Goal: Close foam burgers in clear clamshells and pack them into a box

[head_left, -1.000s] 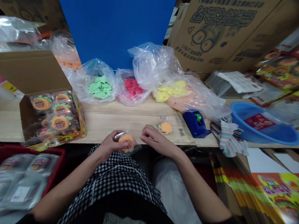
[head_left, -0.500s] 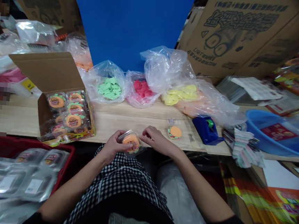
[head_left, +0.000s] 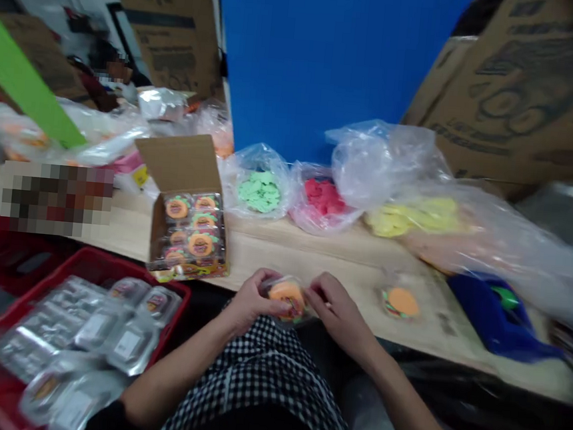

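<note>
Both my hands hold a small clear plastic case with an orange burger-shaped piece (head_left: 287, 295) inside, just off the front edge of the wooden table (head_left: 313, 257). My left hand (head_left: 252, 299) grips its left side with fingers curled. My right hand (head_left: 336, 306) pinches its right side. A second orange burger piece (head_left: 400, 301) lies on the table to the right. An open cardboard display box (head_left: 187, 233) filled with several packed burger cases stands to the left.
Clear bags of green (head_left: 260, 189), red (head_left: 324, 197) and yellow (head_left: 419, 216) pieces line the table's back. A blue tape dispenser (head_left: 491, 313) sits at the right. A red crate (head_left: 80, 331) of clear cases is at lower left. Cardboard cartons (head_left: 522, 95) stand behind.
The view has swung left, so everything shifts right in frame. My right hand has closed in onto the case that my left hand keeps holding.
</note>
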A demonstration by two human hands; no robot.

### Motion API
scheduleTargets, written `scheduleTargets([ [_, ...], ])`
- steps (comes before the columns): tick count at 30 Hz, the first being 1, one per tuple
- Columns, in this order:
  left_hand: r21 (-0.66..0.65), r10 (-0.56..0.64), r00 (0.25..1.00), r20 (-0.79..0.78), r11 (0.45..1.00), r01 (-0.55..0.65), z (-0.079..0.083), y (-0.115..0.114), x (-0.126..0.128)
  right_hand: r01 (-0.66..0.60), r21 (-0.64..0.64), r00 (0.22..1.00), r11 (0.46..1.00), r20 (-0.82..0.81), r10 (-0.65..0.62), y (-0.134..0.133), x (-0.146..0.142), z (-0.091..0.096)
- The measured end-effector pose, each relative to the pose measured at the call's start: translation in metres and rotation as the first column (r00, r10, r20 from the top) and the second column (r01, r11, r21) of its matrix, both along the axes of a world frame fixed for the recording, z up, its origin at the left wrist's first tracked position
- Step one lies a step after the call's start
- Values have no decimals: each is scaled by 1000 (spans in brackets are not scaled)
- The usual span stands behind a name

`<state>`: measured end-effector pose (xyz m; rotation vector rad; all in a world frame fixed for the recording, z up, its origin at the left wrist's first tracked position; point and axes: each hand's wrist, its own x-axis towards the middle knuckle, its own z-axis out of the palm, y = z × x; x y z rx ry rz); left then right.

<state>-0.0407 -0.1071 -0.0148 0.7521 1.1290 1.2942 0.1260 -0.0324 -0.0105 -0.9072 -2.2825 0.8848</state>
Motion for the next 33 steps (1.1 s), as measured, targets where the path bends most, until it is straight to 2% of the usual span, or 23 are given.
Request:
scheduleTargets([
  [3,4,-21,999,33,1000,21,4,-6,-10,-151,-254,983,955,-141,118,-4,-10,-3],
  [5,2,-9,999,44,1000,8,8,-11,-17,-188,-316,972,930,-197,130,-9,-18,-3],
  [9,-9,34,997,-66,999,-34,27,-24,-41,-182,-307,967,934,-230,112,-20,-40,-4],
  [11,11,15,982,-190,1000,-13,48,-32,-63,-216,-264,961,940,-229,156,-23,-48,-4],
  [13,55,2,932,-362,998,19,77,-39,-96,-241,-218,955,946,-228,191,-24,-52,-3],
  [14,77,13,877,-480,997,27,92,-40,-116,-237,-204,956,950,-223,191,-23,-53,-3],
  [15,77,14,788,-616,996,42,108,-40,-137,-221,-198,960,955,-216,178,-22,-52,-3],
  [16,73,29,643,-766,996,43,121,-37,-159,-201,-198,966,959,-203,160,-20,-51,-3],
  [18,21,12,257,-966,999,33,140,-25,-200,-162,-209,977,965,-171,127,-18,-48,-5],
  [19,-41,-44,86,-995,998,39,144,-16,-217,-151,-215,981,965,-155,119,-17,-46,-6],
  [20,-118,-116,-46,-992,993,31,145,-6,-232,-146,-220,983,965,-140,117,-16,-44,-8],
  [22,-293,-285,-211,-935,956,6,139,16,-252,-148,-226,986,963,-113,125,-16,-41,-13],
  [25,-464,-441,-310,-842,886,1,122,41,-259,-141,-223,989,965,-77,127,-16,-34,-19],
  [30,-590,-531,-341,-775,802,93,111,58,-248,-85,-215,996,973,-18,83,-14,-14,-27],
  [33,-577,-500,-379,-779,808,119,110,61,-246,-21,-191,1000,981,3,22,-9,1,-37],
])
